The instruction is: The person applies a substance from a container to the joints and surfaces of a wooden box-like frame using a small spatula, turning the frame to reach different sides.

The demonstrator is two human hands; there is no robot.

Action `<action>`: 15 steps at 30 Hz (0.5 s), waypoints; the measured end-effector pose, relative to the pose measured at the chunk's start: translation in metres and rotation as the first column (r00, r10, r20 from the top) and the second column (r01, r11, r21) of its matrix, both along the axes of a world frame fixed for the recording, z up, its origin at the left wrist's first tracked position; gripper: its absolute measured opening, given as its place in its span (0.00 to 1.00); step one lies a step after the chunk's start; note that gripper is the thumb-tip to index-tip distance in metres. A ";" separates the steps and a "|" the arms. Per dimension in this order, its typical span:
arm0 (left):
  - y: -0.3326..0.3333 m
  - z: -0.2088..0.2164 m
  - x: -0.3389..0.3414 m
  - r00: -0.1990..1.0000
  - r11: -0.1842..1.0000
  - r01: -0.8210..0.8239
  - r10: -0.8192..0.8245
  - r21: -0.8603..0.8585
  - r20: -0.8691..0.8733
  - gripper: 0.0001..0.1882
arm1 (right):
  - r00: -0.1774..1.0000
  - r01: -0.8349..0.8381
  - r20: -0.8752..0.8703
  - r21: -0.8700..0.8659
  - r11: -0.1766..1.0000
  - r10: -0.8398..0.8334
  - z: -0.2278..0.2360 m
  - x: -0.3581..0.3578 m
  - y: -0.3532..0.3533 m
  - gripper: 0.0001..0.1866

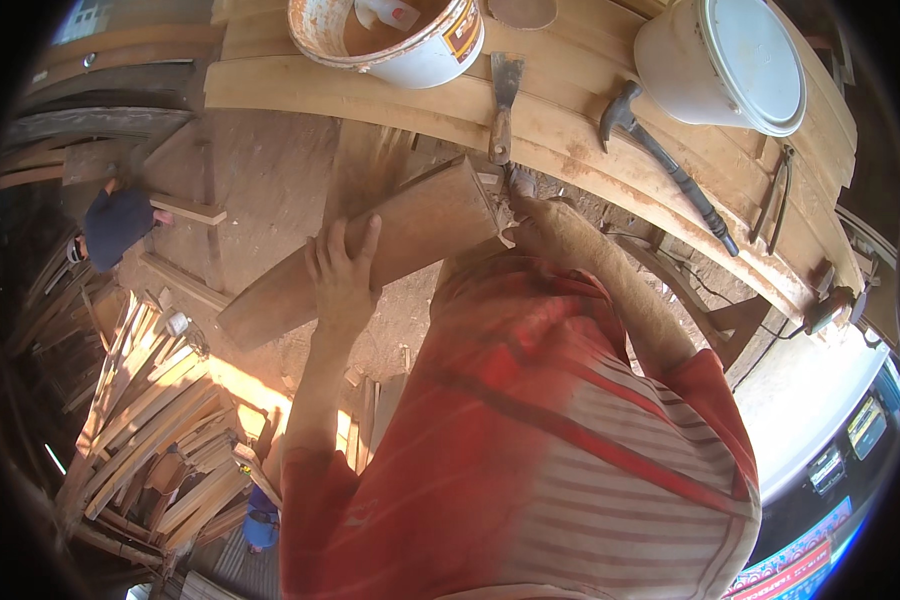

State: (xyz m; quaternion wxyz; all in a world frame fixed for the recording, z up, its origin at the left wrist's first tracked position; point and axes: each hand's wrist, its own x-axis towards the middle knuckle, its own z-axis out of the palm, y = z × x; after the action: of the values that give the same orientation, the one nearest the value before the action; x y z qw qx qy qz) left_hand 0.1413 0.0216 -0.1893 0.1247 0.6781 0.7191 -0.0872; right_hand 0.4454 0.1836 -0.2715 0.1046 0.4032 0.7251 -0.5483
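Note:
A long brown wooden board [410, 232] slants across the space in front of me, its near-left end lower than its far-right end. My left hand [345, 265] lies on its broad face with the fingers stretched and somewhat spread. Beside the board's far-right end, my right hand [547, 228] is closed, its fingers curled; what it holds, if anything, is hidden. Just beyond that hand lies a scraper [504, 110] with a wide metal blade and wooden handle, on the edge of the plank workbench [360, 88].
On the bench stand an open white bucket [420, 62] of brownish paste, a lidded white bucket [700, 65], a claw hammer [665, 165] and pincers [775, 200]. Stacked wood strips [160, 430] fill the lower left. A person [120, 228] crouches at the far left beside timber.

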 end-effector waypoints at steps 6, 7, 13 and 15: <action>0.003 -0.002 0.005 0.999 1.000 -0.026 0.026 0.012 0.018 0.56 | 0.979 -0.098 -0.165 0.155 0.983 0.124 -0.014 0.011 0.004 0.23; 0.004 -0.001 0.007 0.998 0.998 -0.055 0.055 0.008 0.025 0.56 | 0.991 -0.090 -0.090 0.090 0.992 0.098 0.002 0.008 0.011 0.23; 0.016 -0.004 0.037 0.982 0.976 -0.175 0.163 0.129 0.098 0.54 | 0.989 -0.135 -0.040 0.098 0.986 0.140 0.022 0.016 0.027 0.22; 0.018 -0.014 0.048 0.972 0.959 -0.205 0.176 0.197 0.158 0.54 | 0.992 -0.123 0.030 0.078 0.989 0.121 0.056 0.010 0.043 0.21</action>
State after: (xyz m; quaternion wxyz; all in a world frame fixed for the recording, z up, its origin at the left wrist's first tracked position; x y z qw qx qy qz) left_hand 0.1889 0.0397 -0.2035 0.1093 0.6194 0.7759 0.0498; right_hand 0.4556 0.2268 -0.2157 0.1307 0.3690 0.7684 -0.5063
